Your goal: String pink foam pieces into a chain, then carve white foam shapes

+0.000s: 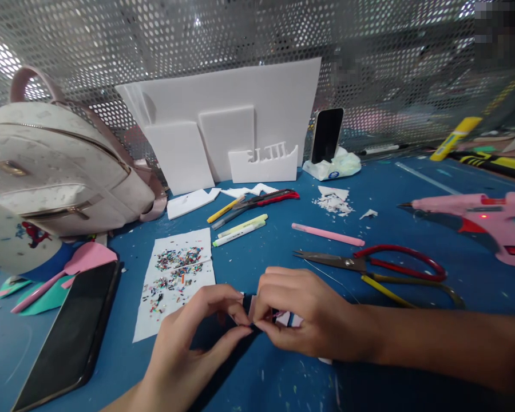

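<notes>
My left hand [197, 337] comes in from the lower edge, thumb and forefinger pinched together. My right hand [304, 309] meets it fingertip to fingertip, its fingers also closed. Whatever sits between the fingertips is too small and covered to name. A small pinkish piece [252, 308] shows beside the right fingers, and pale pink and white bits [289, 319] peek out below that hand. Left of the hands lies a white paper sheet [148, 320] scattered with many tiny coloured beads. A needle-like thin wire or thread [326, 276] lies behind the right hand.
Red-handled scissors [356, 263] and a pink pen [328, 234] lie behind my right hand. A pink glue gun [467, 206] rests at right, its light on. Highlighters [240, 232], a cutter [257, 203], foam boards [227, 143], a phone [68, 337] and a backpack [60, 166] surround the work area.
</notes>
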### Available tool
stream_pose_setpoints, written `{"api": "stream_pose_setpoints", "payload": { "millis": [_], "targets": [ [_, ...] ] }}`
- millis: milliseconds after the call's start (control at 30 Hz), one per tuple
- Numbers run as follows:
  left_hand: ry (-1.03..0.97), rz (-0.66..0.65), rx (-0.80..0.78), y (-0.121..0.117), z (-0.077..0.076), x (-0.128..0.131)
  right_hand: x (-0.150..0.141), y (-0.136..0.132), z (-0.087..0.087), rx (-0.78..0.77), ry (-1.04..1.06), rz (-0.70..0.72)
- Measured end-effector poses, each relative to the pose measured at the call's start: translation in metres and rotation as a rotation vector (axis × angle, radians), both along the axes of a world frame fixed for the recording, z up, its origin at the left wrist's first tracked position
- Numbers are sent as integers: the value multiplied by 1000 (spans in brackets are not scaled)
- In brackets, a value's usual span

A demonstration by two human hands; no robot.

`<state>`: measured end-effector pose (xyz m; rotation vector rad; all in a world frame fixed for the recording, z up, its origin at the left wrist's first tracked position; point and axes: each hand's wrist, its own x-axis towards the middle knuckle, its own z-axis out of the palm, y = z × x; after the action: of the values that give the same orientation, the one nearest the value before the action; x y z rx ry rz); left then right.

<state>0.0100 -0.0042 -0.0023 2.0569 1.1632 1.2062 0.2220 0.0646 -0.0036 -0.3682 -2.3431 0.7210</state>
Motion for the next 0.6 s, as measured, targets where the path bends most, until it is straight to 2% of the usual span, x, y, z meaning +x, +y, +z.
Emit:
{"api": "stream_pose_setpoints", "payload": {
  "millis": [267,600],
  "targets": [
    [23,3,-12,1,2,0,1,0,-1,15,-17,-3],
    [165,3,30,-2,2,-4,1,-1,2,79,-45,33]
  ]
}}
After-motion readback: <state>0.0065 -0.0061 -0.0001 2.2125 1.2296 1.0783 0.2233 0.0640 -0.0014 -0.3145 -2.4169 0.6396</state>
